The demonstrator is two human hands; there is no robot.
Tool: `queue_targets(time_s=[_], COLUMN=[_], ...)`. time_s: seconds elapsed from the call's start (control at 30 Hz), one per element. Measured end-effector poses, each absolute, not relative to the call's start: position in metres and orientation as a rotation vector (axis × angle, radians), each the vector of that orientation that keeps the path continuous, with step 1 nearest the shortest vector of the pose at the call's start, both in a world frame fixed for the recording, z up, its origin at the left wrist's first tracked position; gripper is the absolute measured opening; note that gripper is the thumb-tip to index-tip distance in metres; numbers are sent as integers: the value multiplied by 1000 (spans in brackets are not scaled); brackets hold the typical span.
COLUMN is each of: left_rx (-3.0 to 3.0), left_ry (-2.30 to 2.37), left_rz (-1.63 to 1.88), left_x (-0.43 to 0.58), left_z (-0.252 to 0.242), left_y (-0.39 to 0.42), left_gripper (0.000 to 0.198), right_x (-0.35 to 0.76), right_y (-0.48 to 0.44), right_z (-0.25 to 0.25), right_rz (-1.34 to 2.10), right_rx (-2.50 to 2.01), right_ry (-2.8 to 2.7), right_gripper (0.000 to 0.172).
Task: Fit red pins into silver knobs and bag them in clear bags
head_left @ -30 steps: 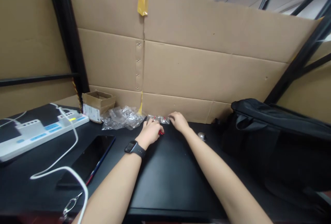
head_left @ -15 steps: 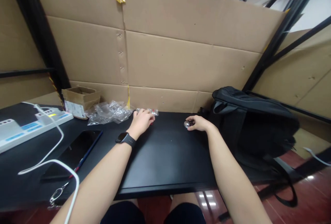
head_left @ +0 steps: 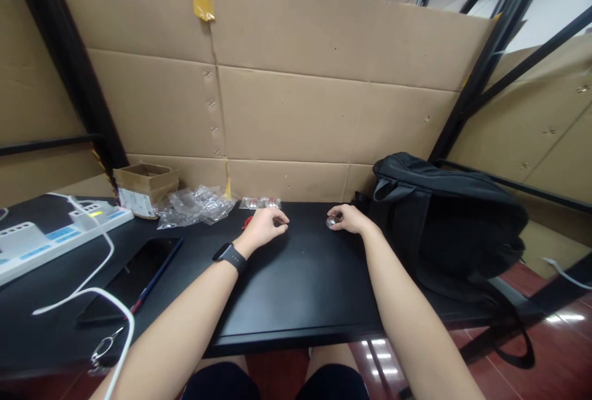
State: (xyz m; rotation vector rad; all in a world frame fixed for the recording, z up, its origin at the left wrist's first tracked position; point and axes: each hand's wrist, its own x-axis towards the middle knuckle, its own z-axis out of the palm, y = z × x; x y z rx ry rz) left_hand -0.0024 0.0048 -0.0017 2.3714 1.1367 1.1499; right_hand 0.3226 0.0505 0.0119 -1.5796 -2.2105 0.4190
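Observation:
In the head view my right hand [head_left: 350, 219] has its thumb and fingers closed around a small round, clear or shiny object [head_left: 331, 222] at the table's surface. What exactly this object is, I cannot make out. To its left, my left hand [head_left: 267, 225] hovers low above the black table, fingers curved, thumb and fingertip slightly apart with nothing visible between them. A small red item [head_left: 247, 222] lies just behind the left hand, partly covered by it. Beyond it, against the cardboard, are small clear packets [head_left: 259, 203] with red spots.
Crumpled clear plastic bags [head_left: 198, 206] lie beside an open cardboard box [head_left: 147, 184]. Left of them are a white power strip [head_left: 60, 233], a white cable [head_left: 108, 240], a phone [head_left: 134, 277] and a key ring [head_left: 104, 347]. A black backpack [head_left: 444, 221] stands on the right.
My left hand has moved right and slightly toward me, away from the clear packets, uncovering them and the red item. The right hand keeps hold of the round object.

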Motion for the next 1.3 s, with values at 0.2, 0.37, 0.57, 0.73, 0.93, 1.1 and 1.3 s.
queue_targets(time_s=[0.2, 0.37, 0.57, 0.73, 0.93, 1.1, 1.3], left_rx=[2138, 2158, 2375, 2347, 2300, 2128, 1997], left_ry=[1120, 1162, 1216, 1209, 1255, 1242, 1141], left_rz=[1178, 1220, 1253, 1292, 1302, 1359, 1426], left_x=[4, 5, 6, 9, 9, 11, 12], left_z=[-3, 6, 12, 11, 11, 8, 7], left_y=[2, -2, -7, -9, -8, -7, -5], left_gripper=[7, 12, 15, 12, 13, 15, 10], right_x=[317, 278, 227, 213, 209, 206, 206], right_y=[48, 40, 23, 17, 14, 10, 9], right_z=[16, 17, 12, 9, 9, 11, 13], right_rz=[605, 958, 1145, 1157, 1172, 1196, 1238], right_rx=[-1363, -1030, -748, -671, -658, -642, -615], right_ry=[-1973, -1831, -1791, -1792, -1789, -1731, -1675], right_gripper=[54, 59, 65, 63, 61, 60, 59])
